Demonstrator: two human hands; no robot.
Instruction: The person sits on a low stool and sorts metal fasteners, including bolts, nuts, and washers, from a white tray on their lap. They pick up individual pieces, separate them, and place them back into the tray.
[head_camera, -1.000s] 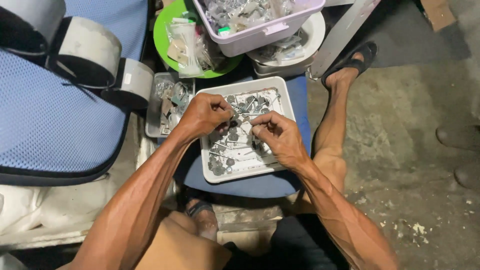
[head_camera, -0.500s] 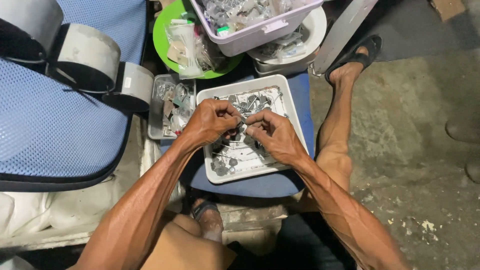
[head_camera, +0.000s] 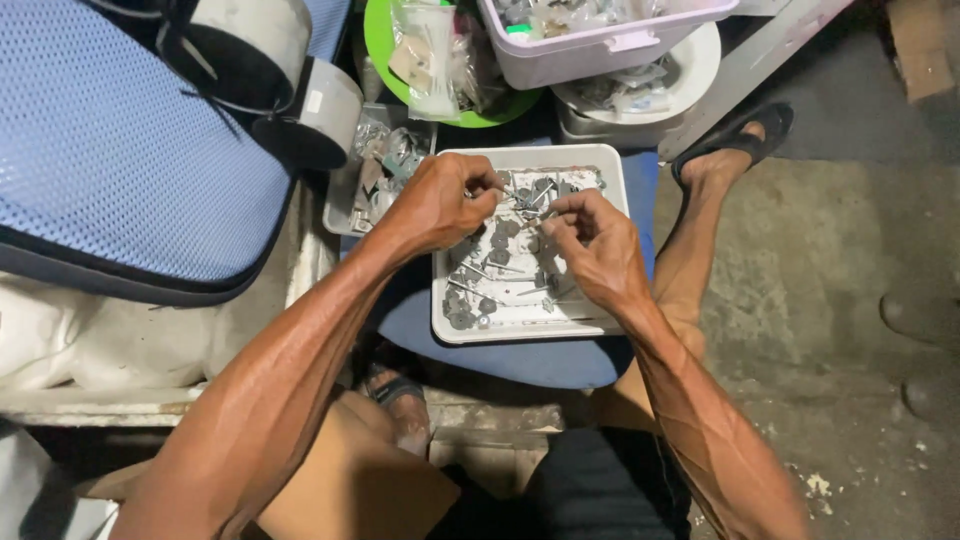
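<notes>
two hands work over a white rectangular tray (head_camera: 600, 330) that rests on a blue cushioned stool (head_camera: 520, 360) between the person's legs. the tray holds a scatter of small grey metal parts (head_camera: 490, 270): round washers, short screws and thin pins, mostly along its left half and far end.

the left hand (head_camera: 440, 205) lies over the tray's far left corner, its fingers curled in and its thumb and forefinger pinched narrow on a small metal piece (head_camera: 475, 190) that is too tiny to name. the right hand (head_camera: 595, 245) hovers over the middle of the tray, fingers bent close together, fingertips pointing toward the left hand; whether it grips a part i cannot tell. the two hands are near each other but apart.

just left of the tray sits a smaller grey tray (head_camera: 340, 210) with clear packets and bits of hardware in it. beyond that, a green round plate (head_camera: 385, 45) carries clear plastic bags (head_camera: 430, 50). a pale lilac plastic box (head_camera: 600, 50) full of small items stands at the far side, partly over a white bowl (head_camera: 690, 70). a blue mesh chair seat (head_camera: 110, 150) fills the left, with rolls of grey tape (head_camera: 290, 70) lying at its edge.

the person's right foot wears a black sandal (head_camera: 740, 135) on the concrete floor (head_camera: 830, 260).
</notes>
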